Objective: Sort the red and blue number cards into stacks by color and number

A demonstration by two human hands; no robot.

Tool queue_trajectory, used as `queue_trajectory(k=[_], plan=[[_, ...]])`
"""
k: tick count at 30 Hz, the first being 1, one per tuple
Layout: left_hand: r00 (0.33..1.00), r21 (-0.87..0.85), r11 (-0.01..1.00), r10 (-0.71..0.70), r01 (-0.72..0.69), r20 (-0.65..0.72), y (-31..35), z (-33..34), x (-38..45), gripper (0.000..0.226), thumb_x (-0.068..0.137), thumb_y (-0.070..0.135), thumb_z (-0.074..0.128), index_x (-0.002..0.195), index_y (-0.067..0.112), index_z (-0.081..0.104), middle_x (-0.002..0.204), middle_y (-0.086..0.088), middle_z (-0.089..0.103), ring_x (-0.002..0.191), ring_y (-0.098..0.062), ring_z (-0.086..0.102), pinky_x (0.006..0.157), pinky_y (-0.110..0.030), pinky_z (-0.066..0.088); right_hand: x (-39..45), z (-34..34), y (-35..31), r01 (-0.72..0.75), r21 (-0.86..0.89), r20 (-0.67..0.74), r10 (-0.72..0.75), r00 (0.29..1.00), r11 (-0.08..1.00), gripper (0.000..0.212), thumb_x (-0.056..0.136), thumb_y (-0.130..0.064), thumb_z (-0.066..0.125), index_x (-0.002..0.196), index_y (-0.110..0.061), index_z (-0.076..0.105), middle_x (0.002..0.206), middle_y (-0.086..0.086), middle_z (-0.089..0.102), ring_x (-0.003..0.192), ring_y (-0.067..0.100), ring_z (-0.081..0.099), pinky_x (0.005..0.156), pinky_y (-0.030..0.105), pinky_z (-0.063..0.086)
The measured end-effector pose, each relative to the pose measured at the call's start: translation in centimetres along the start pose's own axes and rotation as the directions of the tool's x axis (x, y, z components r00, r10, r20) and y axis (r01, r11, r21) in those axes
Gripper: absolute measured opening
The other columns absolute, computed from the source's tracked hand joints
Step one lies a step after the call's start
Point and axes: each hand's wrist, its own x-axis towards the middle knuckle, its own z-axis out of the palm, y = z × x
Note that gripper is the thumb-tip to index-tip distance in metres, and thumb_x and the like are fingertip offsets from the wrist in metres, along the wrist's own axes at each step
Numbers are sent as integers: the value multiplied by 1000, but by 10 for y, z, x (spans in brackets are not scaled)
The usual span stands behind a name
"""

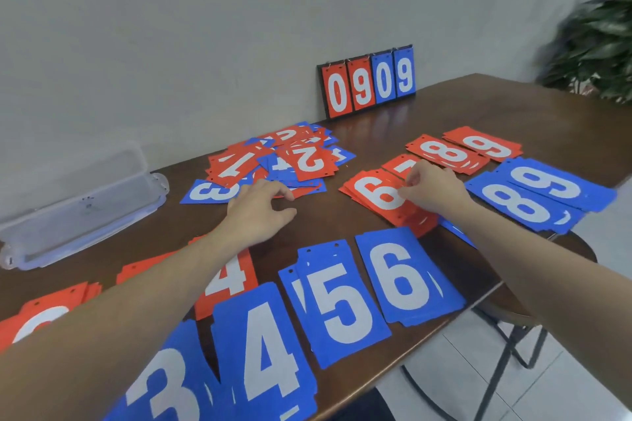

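unsorted pile (287, 155) of red and blue cards sits mid-table toward the wall, a red 2 and a red 7 on top, a blue 3 card (208, 191) sticking out at its near-left edge. right hand (432, 190) rests on the red 6 stack (379, 196), fingers curled, fingertips at the top card; looks like a pinch on that card but can't tell if it's really gripped. left hand (260, 212) hovers low at the near edge of the pile, fingers loosely curled, holding nothing, index finger reaching toward a red card at the pile's edge. sorted stacks: red 7 stack (403, 164) just behind the right hand, partly hidden; red 8 stack (448, 154) and red 9 stack (484, 145) further back right; blue 9 stack (554, 183) and blue 8 stack (519, 207) at the right edge, overlapping. near edge row: blue 6 stack (408, 275), blue 5 stack (342, 304), blue 4 stack (266, 352), blue 3 stack (164, 386). red 4 stack (232, 275) behind those, mostly under the left forearm; more red stacks far left, numbers hidden. all on a dark wooden table (478, 106). scoreboard (367, 80) reading 0909 stands against the wall. clear plastic box (78, 205) on the left, plant (595, 37) far right, blurred.
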Motion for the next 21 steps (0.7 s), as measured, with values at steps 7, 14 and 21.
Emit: queue_trajectory(k=[7,14,21], plan=[[996,-49,998,-46,43,-79,-29,-2,27,17,91,30,68,102,39,59,135,3,54,133,-25,42,109,-53,37,23,14,-10,139,57,-36,-137,990,989,18,90,-38,64,104,-29,57,109,-4,64,118,27,49,86,39,47],[991,-33,999,32,-37,-132,-36,9,37,17,92,23,66,104,33,59,132,1,56,129,-24,43,108,-50,34,31,18,-11,170,-47,236,-155,959,984,74,64,-68,79,126,-34,57,125,-6,57,119,21,52,99,43,50],[984,-112,986,108,-125,-142,-13,17,40,20,92,22,65,104,35,56,123,9,57,126,-19,44,111,-50,32,24,13,-10,183,128,205,-207,957,975,72,80,-28,82,142,-32,46,116,-6,59,113,19,59,86,29,49]])
